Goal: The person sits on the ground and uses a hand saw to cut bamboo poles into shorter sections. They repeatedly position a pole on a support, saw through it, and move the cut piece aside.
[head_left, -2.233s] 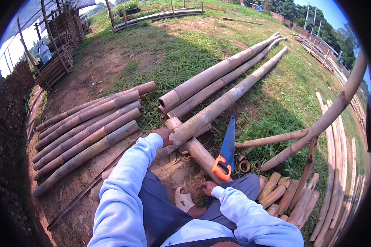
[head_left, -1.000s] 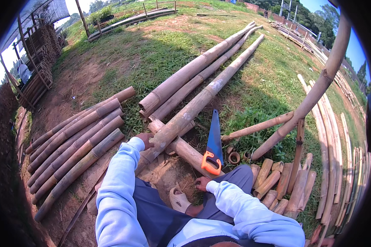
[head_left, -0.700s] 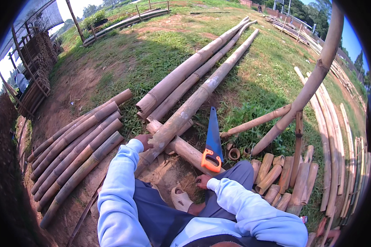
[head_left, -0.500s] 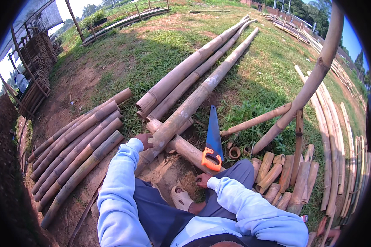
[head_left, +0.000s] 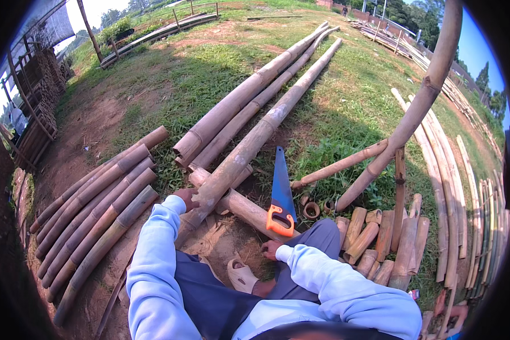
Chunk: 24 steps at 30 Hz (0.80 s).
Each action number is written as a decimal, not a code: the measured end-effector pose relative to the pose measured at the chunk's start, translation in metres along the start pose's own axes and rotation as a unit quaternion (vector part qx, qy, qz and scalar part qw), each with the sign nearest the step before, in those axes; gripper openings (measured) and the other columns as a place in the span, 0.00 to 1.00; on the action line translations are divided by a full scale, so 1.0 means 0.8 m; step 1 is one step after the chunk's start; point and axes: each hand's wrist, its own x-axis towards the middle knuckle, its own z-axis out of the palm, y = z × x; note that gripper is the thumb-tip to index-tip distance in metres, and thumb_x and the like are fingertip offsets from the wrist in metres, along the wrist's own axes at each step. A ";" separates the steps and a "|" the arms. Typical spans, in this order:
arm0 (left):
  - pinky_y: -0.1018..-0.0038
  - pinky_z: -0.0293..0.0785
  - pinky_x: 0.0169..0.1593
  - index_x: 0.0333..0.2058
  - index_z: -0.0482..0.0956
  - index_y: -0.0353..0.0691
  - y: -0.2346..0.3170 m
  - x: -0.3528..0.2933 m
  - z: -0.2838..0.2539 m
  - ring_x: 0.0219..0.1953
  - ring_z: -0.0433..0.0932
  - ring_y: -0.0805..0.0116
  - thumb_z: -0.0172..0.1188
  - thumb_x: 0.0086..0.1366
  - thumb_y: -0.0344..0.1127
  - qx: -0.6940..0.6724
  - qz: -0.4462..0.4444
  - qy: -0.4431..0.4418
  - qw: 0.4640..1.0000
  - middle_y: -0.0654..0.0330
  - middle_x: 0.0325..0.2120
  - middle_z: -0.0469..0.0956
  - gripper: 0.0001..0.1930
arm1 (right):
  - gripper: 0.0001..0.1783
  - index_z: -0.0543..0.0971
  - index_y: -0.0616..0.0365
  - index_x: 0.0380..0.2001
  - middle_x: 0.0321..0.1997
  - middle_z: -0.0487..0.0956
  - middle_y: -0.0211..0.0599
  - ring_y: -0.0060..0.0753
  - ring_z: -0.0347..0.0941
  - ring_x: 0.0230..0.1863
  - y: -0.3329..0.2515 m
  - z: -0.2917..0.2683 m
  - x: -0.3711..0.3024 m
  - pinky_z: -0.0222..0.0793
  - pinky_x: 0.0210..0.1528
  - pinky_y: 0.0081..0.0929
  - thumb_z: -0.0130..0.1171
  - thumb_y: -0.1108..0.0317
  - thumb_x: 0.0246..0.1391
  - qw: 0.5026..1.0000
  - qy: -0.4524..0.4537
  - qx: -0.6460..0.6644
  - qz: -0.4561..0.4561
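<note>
A long bamboo pole [head_left: 247, 139] slants away from me, its near part lying across a thicker bamboo piece [head_left: 245, 211]. My left hand [head_left: 186, 199] grips the side of the long pole near its closer end; the fingertips are partly hidden against it. By my bent knee, my right hand [head_left: 271, 249] is closed, just below the saw's handle and apart from it. Whether anything is in its fingers I cannot make out. The handsaw [head_left: 281, 195], with a blue blade and orange handle, rests on the crosswise piece, its tip pointing away.
Several cut bamboo lengths [head_left: 105, 207] lie side by side at left. Two more long poles [head_left: 249, 93] stretch into the grass. Short bamboo pieces [head_left: 361, 241] are heaped at right beside a leaning bamboo post [head_left: 411, 122]. Long poles [head_left: 445, 198] lie farther right.
The whole scene has shifted slightly left in the view. Both hands, the long pole and the saw keep their places relative to one another.
</note>
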 end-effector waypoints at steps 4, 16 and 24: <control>0.60 0.72 0.59 0.60 0.73 0.42 0.001 -0.002 -0.003 0.55 0.78 0.49 0.68 0.57 0.53 -0.014 -0.007 -0.010 1.000 0.50 0.52 0.80 0.35 | 0.20 0.84 0.47 0.47 0.50 0.82 0.46 0.53 0.77 0.54 0.002 0.001 -0.002 0.71 0.59 0.45 0.60 0.56 0.50 1.000 0.010 0.022 0.005; 0.61 0.72 0.61 0.61 0.72 0.43 0.008 0.002 -0.010 0.56 0.77 0.49 0.67 0.59 0.50 -0.005 0.015 0.000 1.000 0.48 0.54 0.78 0.33 | 0.20 0.84 0.50 0.45 0.48 0.83 0.45 0.51 0.78 0.53 0.002 0.004 -0.004 0.71 0.58 0.45 0.61 0.57 0.49 0.999 0.010 0.029 0.017; 0.59 0.71 0.60 0.59 0.75 0.44 0.005 0.005 -0.009 0.55 0.77 0.48 0.69 0.58 0.50 -0.020 0.014 0.012 1.000 0.49 0.52 0.79 0.32 | 0.20 0.83 0.50 0.46 0.48 0.83 0.46 0.51 0.78 0.53 -0.003 0.003 -0.009 0.71 0.58 0.44 0.61 0.59 0.49 0.998 0.011 0.039 0.039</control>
